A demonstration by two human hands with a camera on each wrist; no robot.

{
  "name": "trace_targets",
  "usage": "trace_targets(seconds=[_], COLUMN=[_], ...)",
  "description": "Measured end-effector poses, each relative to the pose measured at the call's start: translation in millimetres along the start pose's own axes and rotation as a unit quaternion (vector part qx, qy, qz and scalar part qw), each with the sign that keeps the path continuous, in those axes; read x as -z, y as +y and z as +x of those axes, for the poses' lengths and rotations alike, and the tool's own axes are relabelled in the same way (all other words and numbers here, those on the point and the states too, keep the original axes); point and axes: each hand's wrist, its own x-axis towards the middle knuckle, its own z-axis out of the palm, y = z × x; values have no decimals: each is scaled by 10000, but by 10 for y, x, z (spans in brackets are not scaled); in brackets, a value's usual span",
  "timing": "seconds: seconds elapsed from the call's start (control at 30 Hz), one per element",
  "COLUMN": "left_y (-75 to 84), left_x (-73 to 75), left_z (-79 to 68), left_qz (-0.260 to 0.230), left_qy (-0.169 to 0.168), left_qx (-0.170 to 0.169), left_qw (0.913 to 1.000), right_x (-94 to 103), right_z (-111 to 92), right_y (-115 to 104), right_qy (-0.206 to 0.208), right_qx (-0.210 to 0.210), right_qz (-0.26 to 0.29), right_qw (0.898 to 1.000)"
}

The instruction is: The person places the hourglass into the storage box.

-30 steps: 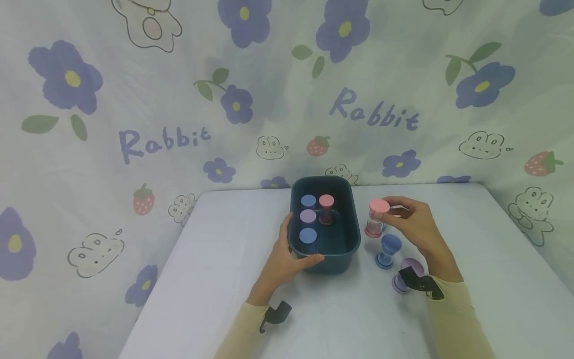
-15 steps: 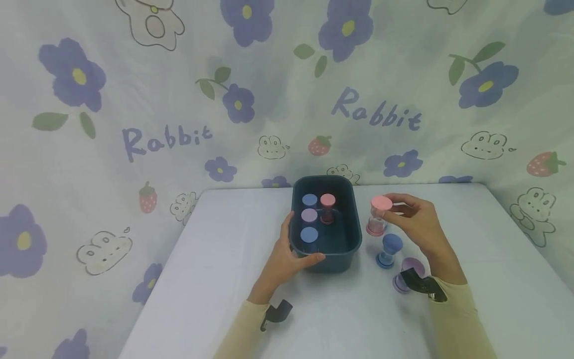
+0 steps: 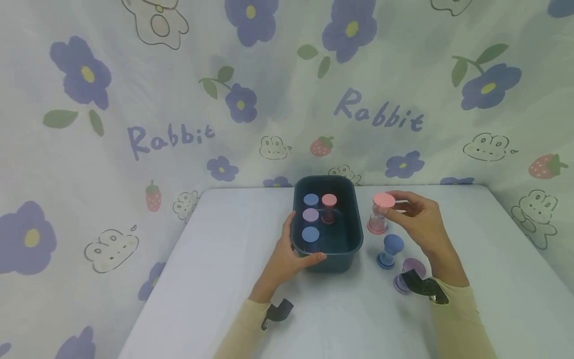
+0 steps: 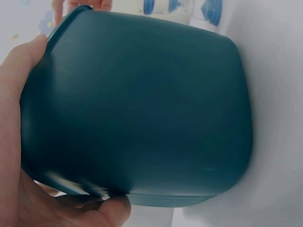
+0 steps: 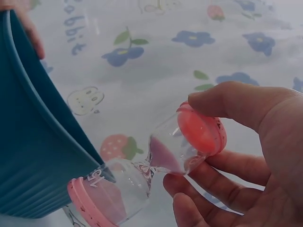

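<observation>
My left hand (image 3: 282, 264) grips the near left corner of a dark teal bin (image 3: 334, 264), thumb along the front and fingers down the left side. Inside the bin stand two blue hourglasses and a lilac hourglass (image 3: 310, 215) in a column on the left, with a pink hourglass (image 3: 329, 200) to their right. Just right of the bin, my right hand (image 3: 419, 219) holds another pink hourglass (image 5: 201, 130) by its top end between thumb and fingers. It is tilted in the right wrist view, with pinkish sand in both bulbs.
A blue hourglass (image 3: 393, 244) stands on the white table (image 3: 215, 249) right of the bin. Nearer, a lilac hourglass (image 3: 413, 268) stands partly hidden behind the right wrist's black camera mount (image 3: 423, 286). A patterned curtain (image 3: 278, 75) hangs behind the table.
The right hand has risen slightly with the pink hourglass in its grip. The left hand keeps its hold on the bin, and the head view has shifted a little.
</observation>
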Motion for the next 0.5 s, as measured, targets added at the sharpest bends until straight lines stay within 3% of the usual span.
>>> trace_targets(seconds=[0.23, 0.5], left_y=[-12, -28], left_x=[5, 1], left_z=[2, 11], left_qz=[-2, -6], left_qy=[14, -17], left_qx=[-6, -20], left_qw=[10000, 10000], right_x=[-35, -104], right_z=[-4, 39], right_y=[-66, -146], right_qy=[199, 142], right_qx=[277, 364], right_qz=[43, 229], right_qw=[9994, 9990])
